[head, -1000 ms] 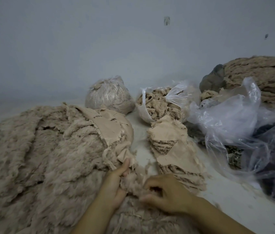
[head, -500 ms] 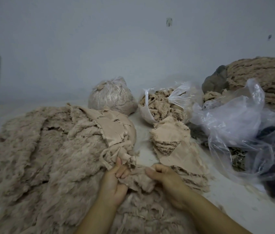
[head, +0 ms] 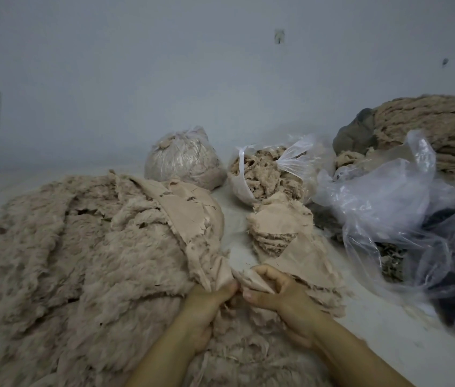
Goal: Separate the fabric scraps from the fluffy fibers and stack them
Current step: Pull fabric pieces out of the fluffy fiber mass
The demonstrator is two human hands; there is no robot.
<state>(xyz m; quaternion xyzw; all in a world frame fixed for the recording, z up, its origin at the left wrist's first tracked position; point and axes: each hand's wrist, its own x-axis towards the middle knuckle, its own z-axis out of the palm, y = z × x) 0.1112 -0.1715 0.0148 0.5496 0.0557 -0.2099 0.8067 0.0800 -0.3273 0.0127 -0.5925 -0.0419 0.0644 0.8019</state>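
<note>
**Both hands now pinch one scrap at the edge of the fluffy heap**

Half a second ago the left hand [head: 204,308] lay with its fingers stretched over the fibers and the right hand [head: 279,291] was only reaching for the scrap; now the two have closed in until their thumbs nearly touch. Both sets of fingers are curled tight, and between them they grip a smooth beige fabric scrap [head: 248,279], the left holding the bunched cloth that runs up from the fluffy fiber pile [head: 81,247], the right pinching the loose flap.

Just beyond the right fingers, partly under them, lies the stack of scraps [head: 276,230], flat pieces layered with frayed edges. To the left of the left fingers the fiber pile spreads wide, with a torn strip of smooth backing [head: 187,208] draped over its top.

Farther past the fingertips stand two bags: a tied clear bag [head: 184,160] packed full of pale fluff, and beside it an open bag [head: 265,174] holding loose beige fibers. To the right of the right hand, crumpled clear plastic [head: 382,205] covers dark material that cannot be made out, crowding the stack's far side. Behind it rises another mound of beige fibers [head: 438,124] with a dark grey lump [head: 357,132] against it.
</note>
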